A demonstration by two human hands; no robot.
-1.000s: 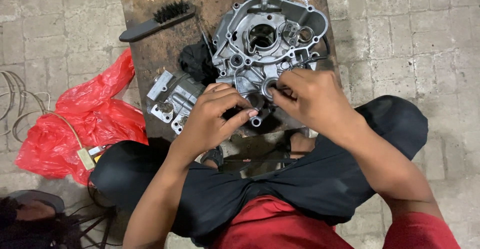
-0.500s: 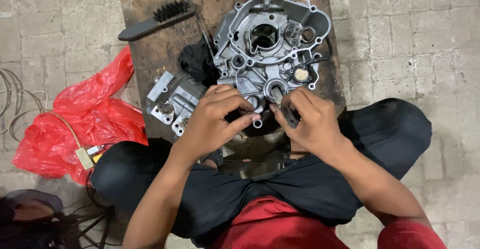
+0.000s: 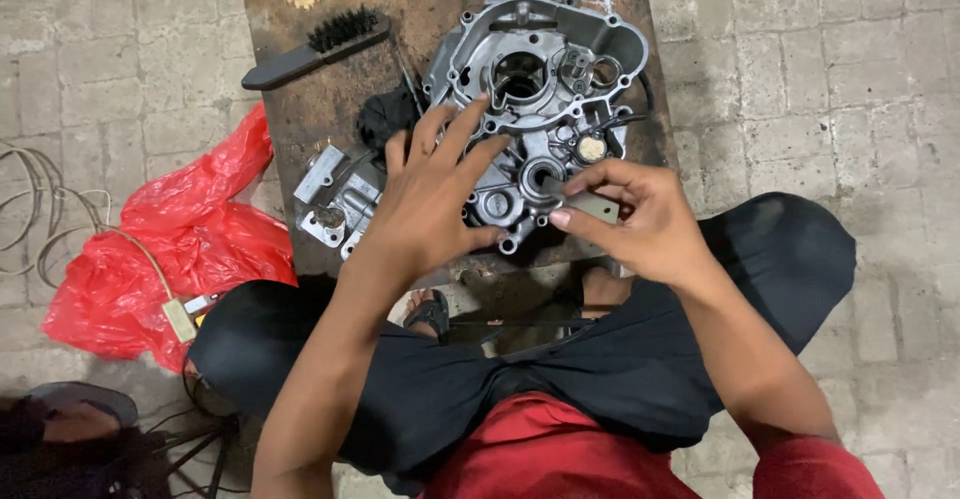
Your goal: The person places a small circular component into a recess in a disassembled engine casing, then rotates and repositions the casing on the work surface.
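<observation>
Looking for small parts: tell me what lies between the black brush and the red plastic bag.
Head view: between the brush and the red bag lies only the dark wooden board, then bare paving; no small parts there.

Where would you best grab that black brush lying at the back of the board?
Probably by its long plain handle. The black brush lies flat and slantwise on the wooden board, bristles at the upper right end beside the engine casing, handle end pointing left toward open board. Coming from the left and above, a grip would close across the handle's narrow sides.

Engine casing (image 3: 545, 89) on board (image 3: 330, 109); brush (image 3: 315, 47) left.
</observation>
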